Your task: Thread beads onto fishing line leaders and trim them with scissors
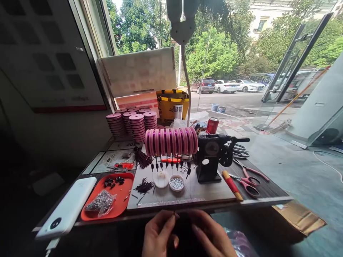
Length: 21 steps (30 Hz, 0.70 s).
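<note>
tray [123, 193] left of bowl [177, 189] | spool row [171, 141] behind bowl | winder [210, 160] right of spool row | scissors [250, 182] rightmost

Pink spools [171, 141] in a row, pink reel stacks [133, 125], orange-red tray [125, 192], white phone [66, 208], black winder [211, 157], red can [212, 125], yellow-and-black bag [168, 103], red-handled scissors [248, 184], white beads in a white dish [176, 183]

**What the view leaves out**

The left hand [158, 233] and right hand [211, 235] are cut off at the wrist by the bottom edge. The dark speck [174, 214] pinched in the left fingertips is too small to identify, and whether the right hand grips anything cannot be told. The lamp head [183, 21] runs past the top edge. The clear bag [100, 202] holds a grey blur.
</note>
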Motion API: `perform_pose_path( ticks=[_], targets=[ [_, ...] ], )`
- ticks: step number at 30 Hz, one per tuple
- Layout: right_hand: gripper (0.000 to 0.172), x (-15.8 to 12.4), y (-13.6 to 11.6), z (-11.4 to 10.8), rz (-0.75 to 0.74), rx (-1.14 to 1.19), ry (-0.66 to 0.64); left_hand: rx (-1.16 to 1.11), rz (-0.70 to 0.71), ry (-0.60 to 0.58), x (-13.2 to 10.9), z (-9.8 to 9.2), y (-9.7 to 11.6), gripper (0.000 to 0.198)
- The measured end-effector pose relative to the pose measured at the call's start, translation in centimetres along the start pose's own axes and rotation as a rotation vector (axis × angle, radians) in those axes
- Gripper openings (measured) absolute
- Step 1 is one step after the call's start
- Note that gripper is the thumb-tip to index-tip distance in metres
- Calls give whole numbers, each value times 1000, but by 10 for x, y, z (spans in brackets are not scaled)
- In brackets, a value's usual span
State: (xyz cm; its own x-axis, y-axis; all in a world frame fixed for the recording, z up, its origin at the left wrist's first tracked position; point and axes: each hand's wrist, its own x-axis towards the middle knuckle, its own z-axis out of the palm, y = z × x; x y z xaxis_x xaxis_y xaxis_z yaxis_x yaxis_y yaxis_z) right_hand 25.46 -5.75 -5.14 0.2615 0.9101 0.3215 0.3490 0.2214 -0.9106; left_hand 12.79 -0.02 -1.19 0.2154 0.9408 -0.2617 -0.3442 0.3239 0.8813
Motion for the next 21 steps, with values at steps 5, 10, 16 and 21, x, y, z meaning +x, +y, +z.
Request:
perform_pose_path(
  ticks=[5,10,16,21],
  targets=[
    [27,29,-13,-5,-42,-69,-37,278,233,-81,10,-1,-9,30],
    [26,28,-21,-12,-55,-40,-91,499,388,-136,5,3,5,13],
    [14,28,-18,-4,387,912,-31,448,398,-114,-3,9,14,10],
    [18,35,-20,9,425,1269,-112,-148,-107,-81,-1,10,2,14]
  ],
)
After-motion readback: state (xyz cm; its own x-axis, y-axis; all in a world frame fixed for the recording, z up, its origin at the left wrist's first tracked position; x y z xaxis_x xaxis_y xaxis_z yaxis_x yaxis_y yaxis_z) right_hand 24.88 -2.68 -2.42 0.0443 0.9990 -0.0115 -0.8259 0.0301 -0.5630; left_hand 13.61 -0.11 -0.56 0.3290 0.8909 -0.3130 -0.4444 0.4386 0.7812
